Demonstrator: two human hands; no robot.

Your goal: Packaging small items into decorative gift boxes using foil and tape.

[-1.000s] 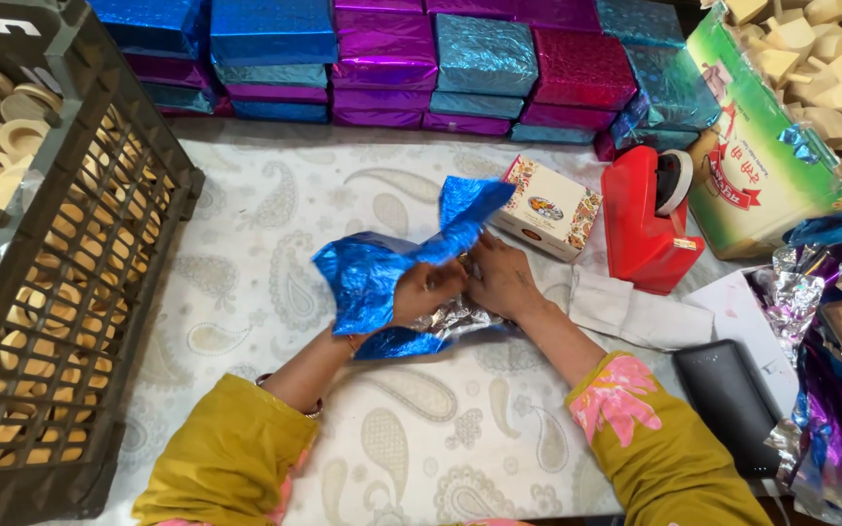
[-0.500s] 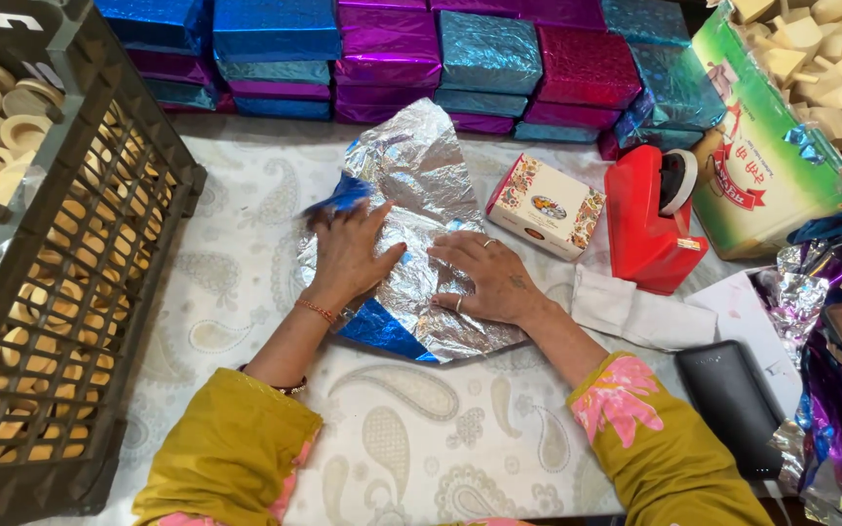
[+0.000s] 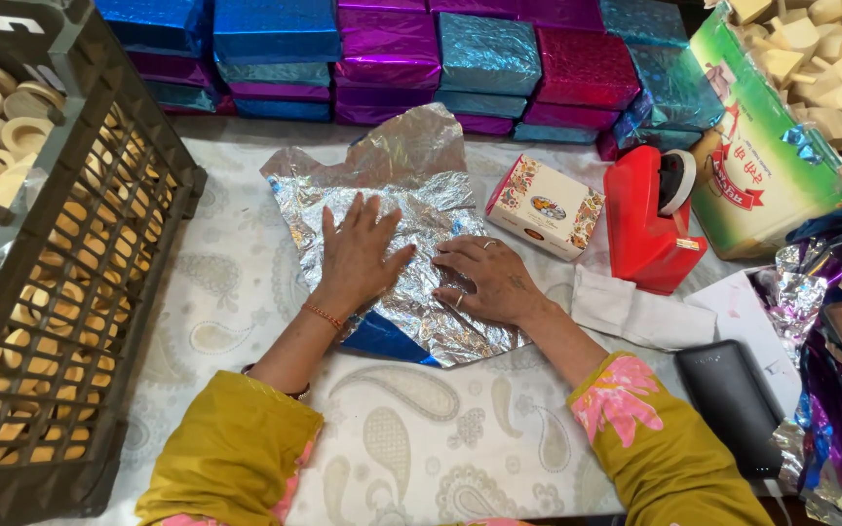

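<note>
Paisley-patterned white desk (image 3: 246, 321) at frame centre carries a crinkled silver-backed blue foil sheet (image 3: 411, 185), thin, light and probably easily torn, best handled by its edges, pressed flat under open left hand (image 3: 358, 255) and open right hand (image 3: 484, 281).

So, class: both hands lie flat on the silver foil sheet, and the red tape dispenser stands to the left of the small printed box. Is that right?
Not quite. In the head view the red tape dispenser stands to the right of the small printed box. The left hand and right hand do lie flat on the silver foil sheet.
</note>
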